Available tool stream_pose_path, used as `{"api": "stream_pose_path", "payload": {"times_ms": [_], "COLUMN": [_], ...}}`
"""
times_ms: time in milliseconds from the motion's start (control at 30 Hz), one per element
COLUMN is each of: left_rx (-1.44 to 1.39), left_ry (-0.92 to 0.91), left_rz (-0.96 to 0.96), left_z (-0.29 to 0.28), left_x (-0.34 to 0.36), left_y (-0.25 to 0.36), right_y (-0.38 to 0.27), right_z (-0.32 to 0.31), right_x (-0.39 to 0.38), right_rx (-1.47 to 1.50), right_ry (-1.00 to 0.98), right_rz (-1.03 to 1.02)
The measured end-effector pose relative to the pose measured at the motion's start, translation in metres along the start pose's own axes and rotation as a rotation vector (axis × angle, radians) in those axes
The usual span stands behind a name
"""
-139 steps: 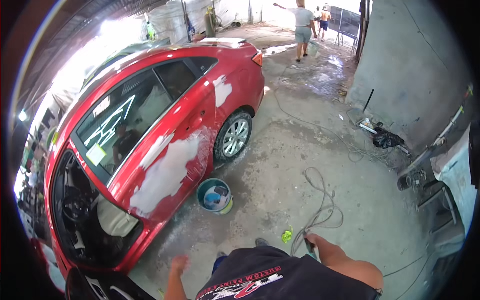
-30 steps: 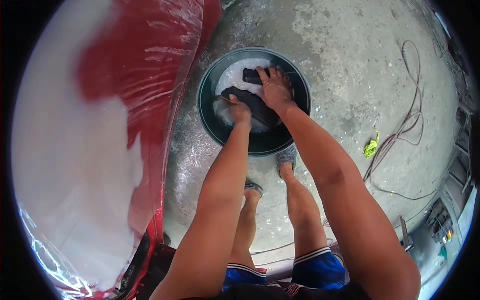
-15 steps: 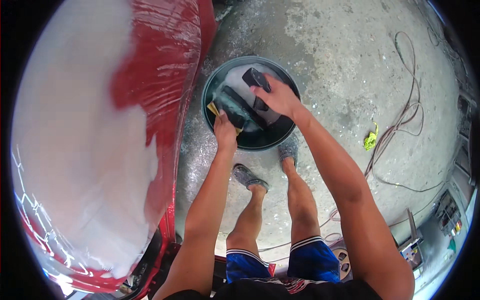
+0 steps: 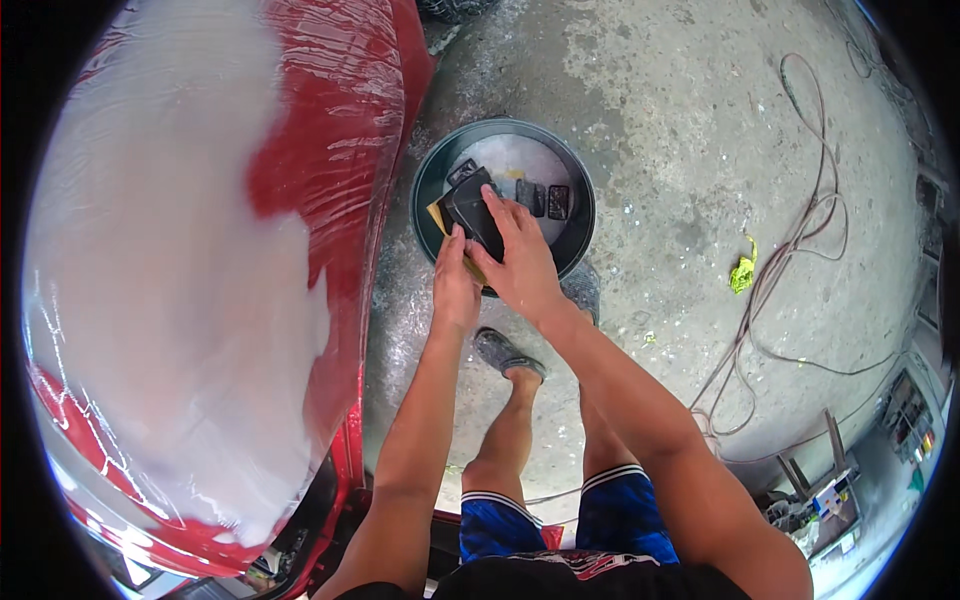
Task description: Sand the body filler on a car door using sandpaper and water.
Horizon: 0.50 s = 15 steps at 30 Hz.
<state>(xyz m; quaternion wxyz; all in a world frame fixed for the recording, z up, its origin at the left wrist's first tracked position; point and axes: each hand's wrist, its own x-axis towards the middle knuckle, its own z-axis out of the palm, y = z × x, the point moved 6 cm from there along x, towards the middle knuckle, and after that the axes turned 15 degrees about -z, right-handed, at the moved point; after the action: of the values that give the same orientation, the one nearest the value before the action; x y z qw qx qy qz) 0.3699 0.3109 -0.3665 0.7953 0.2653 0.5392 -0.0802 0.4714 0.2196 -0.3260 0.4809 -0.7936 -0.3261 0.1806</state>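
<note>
Left fingers point(image 4: 456, 242) are pinching sandpaper point(image 4: 436, 214); right fingers point(image 4: 503, 213) are clasping the dark block point(image 4: 470, 204), its length slanting up-left from them.

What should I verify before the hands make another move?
1. Right hand on the dark block: ok, fingers lie across it.
2. Left hand on the yellow-edged sheet: ok, at its lower edge.
3. Sheet flat against the block: cannot tell, the hands and block cover most of it.
4. Block over the bucket: ok, within its rim as seen from above.
5. Hands apart from the red car panel: ok, a gap shows.
6. Floor free of loose things: not ok, a crumpled yellow-green scrap and a looped cord lie to the right.
</note>
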Motion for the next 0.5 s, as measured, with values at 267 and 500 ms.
{"api": "stream_pose_path", "payload": {"times_ms": [267,500], "left_rx": [0.204,0.597], "left_ry": [0.239,0.441], "left_rz": [0.178,0.233], "left_z": [0.015,0.019], "left_x": [-0.006,-0.015], "left_y": [0.004,0.017], "right_y": [-0.002,0.004], "right_z": [-0.005,0.002], "right_x": [-0.008,-0.011], "right_rx": [-0.037,-0.065], "right_ry": [-0.041,-0.049], "right_rz": [0.087,0.094]}}
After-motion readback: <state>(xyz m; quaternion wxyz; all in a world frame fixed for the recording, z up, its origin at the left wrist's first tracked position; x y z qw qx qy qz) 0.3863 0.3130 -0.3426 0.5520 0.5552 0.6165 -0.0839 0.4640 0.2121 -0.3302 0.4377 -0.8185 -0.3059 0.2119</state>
